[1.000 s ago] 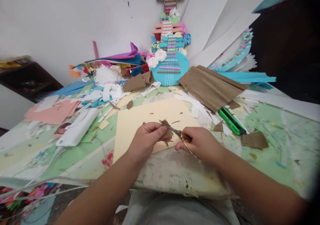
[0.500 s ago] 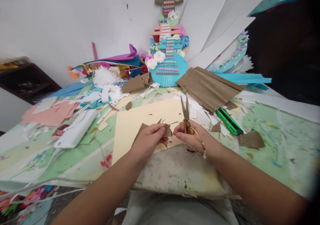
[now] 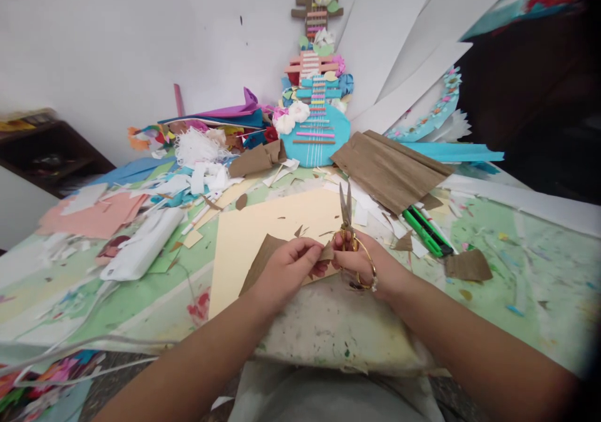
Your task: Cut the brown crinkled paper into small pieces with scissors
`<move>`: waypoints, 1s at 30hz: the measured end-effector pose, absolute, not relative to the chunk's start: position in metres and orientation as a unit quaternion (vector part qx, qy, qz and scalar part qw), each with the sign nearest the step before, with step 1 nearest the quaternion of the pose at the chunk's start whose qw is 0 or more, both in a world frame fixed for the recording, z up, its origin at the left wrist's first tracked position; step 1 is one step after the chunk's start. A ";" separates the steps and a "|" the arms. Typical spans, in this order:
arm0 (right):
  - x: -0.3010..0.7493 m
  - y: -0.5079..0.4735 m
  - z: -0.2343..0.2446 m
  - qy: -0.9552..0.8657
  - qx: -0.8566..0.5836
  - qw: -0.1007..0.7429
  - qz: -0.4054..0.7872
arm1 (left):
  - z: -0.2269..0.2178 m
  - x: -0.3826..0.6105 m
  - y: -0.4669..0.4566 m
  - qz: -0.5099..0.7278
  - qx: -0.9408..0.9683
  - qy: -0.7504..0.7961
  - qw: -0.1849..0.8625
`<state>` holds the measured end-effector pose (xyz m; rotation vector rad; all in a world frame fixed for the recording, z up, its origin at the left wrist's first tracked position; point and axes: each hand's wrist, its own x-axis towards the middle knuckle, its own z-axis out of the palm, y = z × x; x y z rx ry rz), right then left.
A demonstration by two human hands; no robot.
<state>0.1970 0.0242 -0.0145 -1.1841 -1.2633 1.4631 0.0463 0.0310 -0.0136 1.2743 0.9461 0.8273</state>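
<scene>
My left hand [image 3: 295, 263] pinches a small piece of brown paper [image 3: 327, 252] between thumb and fingers, over the table's near edge. Close beside it, my right hand [image 3: 362, 259] is closed round the gold handles of a pair of scissors [image 3: 346, 206], whose blades point up and away, slightly parted. The right fingertips are right at the edge of the small piece; whether they touch it I cannot tell. Under both hands lies a cream sheet [image 3: 248, 221] with brown snippets on it. A larger brown paper piece [image 3: 261, 260] rests on that sheet, partly behind my left hand.
A green cutter knife [image 3: 426, 231] lies at right beside a large folded brown paper [image 3: 389, 168]. A blue paper guitar [image 3: 319, 135] leans against the wall. At left are a white power strip [image 3: 143, 243], pink paper [image 3: 94, 212] and a heap of white shreds [image 3: 200, 146].
My left hand has moved a little to the right with the small brown paper, closer to my right hand. The larger brown piece on the sheet is now more exposed.
</scene>
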 end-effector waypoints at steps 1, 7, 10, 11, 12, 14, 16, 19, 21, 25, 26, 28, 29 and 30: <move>0.197 0.024 -0.014 -0.500 -0.477 0.428 0.583 | -0.012 0.046 0.030 0.355 0.572 0.408 0.617; 0.197 0.023 -0.013 -0.518 -0.478 0.415 0.575 | -0.011 0.048 0.029 0.351 0.620 0.441 0.546; 0.198 0.022 -0.014 -0.538 -0.469 0.401 0.574 | -0.013 0.047 0.031 0.355 0.591 0.434 0.580; 0.198 0.022 -0.015 -0.544 -0.470 0.397 0.570 | -0.013 0.047 0.032 0.357 0.579 0.430 0.594; 0.198 0.022 -0.015 -0.549 -0.474 0.394 0.565 | -0.014 0.046 0.033 0.361 0.567 0.428 0.605; 0.197 0.022 -0.017 -0.557 -0.489 0.383 0.551 | -0.015 0.047 0.034 0.377 0.535 0.425 0.625; 0.196 0.023 -0.019 -0.569 -0.503 0.367 0.537 | -0.015 0.047 0.035 0.399 0.499 0.418 0.646; 0.194 0.024 -0.022 -0.584 -0.512 0.355 0.520 | -0.016 0.047 0.035 0.413 0.468 0.402 0.670; 0.193 0.024 -0.024 -0.583 -0.518 0.356 0.515 | -0.015 0.047 0.035 0.411 0.463 0.400 0.676; 0.193 0.024 -0.021 -0.571 -0.529 0.346 0.524 | -0.016 0.046 0.034 0.418 0.469 0.390 0.673; 0.193 0.024 -0.019 -0.570 -0.528 0.345 0.526 | -0.016 0.046 0.034 0.419 0.475 0.385 0.671; 0.195 0.022 -0.015 -0.573 -0.522 0.340 0.532 | -0.016 0.045 0.035 0.419 0.488 0.378 0.666; 0.196 0.021 -0.013 -0.580 -0.520 0.338 0.529 | -0.017 0.045 0.036 0.421 0.492 0.377 0.662; 0.197 0.020 -0.011 -0.591 -0.520 0.337 0.516 | -0.016 0.044 0.036 0.427 0.493 0.377 0.658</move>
